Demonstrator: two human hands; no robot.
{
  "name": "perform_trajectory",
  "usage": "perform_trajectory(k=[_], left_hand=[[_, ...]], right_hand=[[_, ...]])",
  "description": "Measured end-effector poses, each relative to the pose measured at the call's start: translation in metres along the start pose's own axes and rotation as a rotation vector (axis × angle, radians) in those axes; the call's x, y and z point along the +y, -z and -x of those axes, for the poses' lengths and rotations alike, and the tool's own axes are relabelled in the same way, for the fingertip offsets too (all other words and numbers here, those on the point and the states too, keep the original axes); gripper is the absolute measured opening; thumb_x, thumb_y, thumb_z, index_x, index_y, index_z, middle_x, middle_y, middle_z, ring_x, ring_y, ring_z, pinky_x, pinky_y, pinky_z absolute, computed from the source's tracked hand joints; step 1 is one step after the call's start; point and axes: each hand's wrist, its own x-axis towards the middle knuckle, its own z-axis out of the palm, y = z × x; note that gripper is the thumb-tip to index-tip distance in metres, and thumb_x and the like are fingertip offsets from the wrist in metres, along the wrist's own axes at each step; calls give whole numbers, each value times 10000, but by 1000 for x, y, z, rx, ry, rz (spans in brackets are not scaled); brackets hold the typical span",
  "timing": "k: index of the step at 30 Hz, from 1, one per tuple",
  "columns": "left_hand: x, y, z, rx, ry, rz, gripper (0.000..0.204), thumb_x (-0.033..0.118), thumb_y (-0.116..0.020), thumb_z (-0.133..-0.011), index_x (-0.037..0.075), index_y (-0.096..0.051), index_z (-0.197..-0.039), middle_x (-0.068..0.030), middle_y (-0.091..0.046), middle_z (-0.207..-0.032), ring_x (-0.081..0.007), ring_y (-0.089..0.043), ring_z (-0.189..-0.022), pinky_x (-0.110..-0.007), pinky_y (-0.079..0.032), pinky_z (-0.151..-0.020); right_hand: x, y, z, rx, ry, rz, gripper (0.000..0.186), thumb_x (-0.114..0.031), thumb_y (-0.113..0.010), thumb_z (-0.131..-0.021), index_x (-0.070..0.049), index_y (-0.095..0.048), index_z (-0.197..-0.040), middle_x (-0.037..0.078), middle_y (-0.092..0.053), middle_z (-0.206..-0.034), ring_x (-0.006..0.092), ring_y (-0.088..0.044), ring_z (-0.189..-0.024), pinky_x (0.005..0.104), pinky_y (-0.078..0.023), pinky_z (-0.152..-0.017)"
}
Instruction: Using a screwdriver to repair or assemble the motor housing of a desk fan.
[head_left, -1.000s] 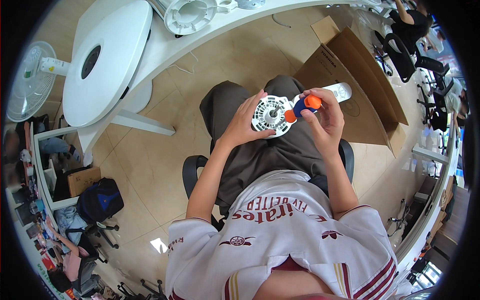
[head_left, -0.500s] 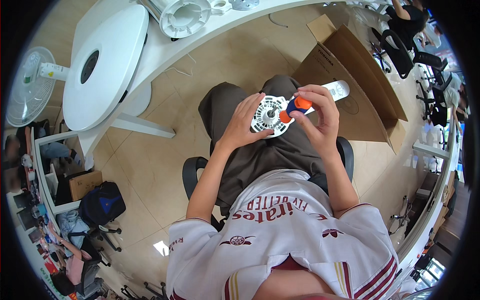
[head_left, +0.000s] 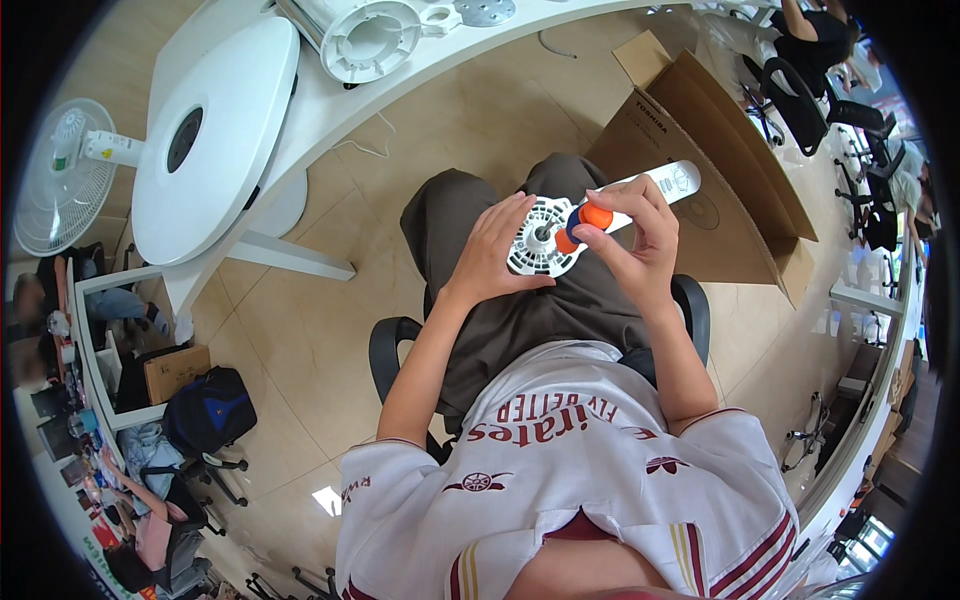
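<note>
On my lap lies a white fan housing (head_left: 540, 236) with slotted vents and a central shaft, joined to a long white neck (head_left: 668, 182) that reaches up to the right. My left hand (head_left: 490, 250) grips the housing by its left side, fingers along the top and thumb underneath along the lower edge. My right hand (head_left: 640, 240) is closed on an orange and blue screwdriver handle (head_left: 594, 216), held nearly end-on over the junction of housing and neck; its tip is hidden.
A white desk (head_left: 215, 240) carries a white round-cornered base (head_left: 240, 120) and a ring-shaped part (head_left: 368, 40). A fan head (head_left: 62, 175) is at far left, an open cardboard box (head_left: 735, 225) right of my knees. Other people (head_left: 810, 40) sit upper right and lower left, near a backpack (head_left: 208, 410).
The screwdriver handle has shifted left and stands more end-on, with my right hand following it. My left fingers have slid slightly over more of the housing.
</note>
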Motion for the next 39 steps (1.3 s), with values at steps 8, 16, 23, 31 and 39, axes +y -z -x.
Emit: perform_trajectory(k=[8,16,23,31,39], left_hand=[[1,0,-1,3,2,15,1119,587,-912,-713,34,-457,-1572,-248,-534,-1545,-422,-506,-1448,-540,-390,-1190],[3,1,-1,0,3,15,1117,575,-917,-711,35,-457,-1574,-251,-535,-1541,-422,-508,-1447,-536,-388,-1193],[2,-1,2,7,-7,22,1116,570,-917,-713,36,-455,-1578,-254,-535,-1540,-420,-508,-1447,-534,-388,-1193],[4,2,-3,6,4,40,1111,564,-920,-712,43,-457,-1577,-250,-536,-1540,-418,-508,-1448,-531,-388,-1195],[1,1,-1,2,7,43,1113,549,-926,-706,42,-456,-1578,-250,-536,-1541,-419,-505,-1451,-532,-383,-1199]], right_hand=[[4,6,0,-36,7,-15,383,-101,-938,-749,-21,-804,-1099,76,-683,-920,187,-660,-865,313,-514,-793],[8,17,-4,-169,-18,-137,341,-104,-916,-784,-26,-807,-1096,76,-721,-951,180,-670,-873,309,-511,-778],[-3,18,-6,-308,-46,-192,275,-73,-838,-861,-18,-784,-1125,131,-752,-1115,234,-708,-982,355,-554,-865],[7,26,-9,-230,39,-51,229,-59,-765,-919,-3,-751,-1141,159,-725,-1238,271,-712,-1096,378,-548,-956],[2,16,-10,-231,-87,-206,237,-53,-724,-945,-3,-743,-1176,177,-743,-1233,289,-712,-1109,383,-544,-975]])
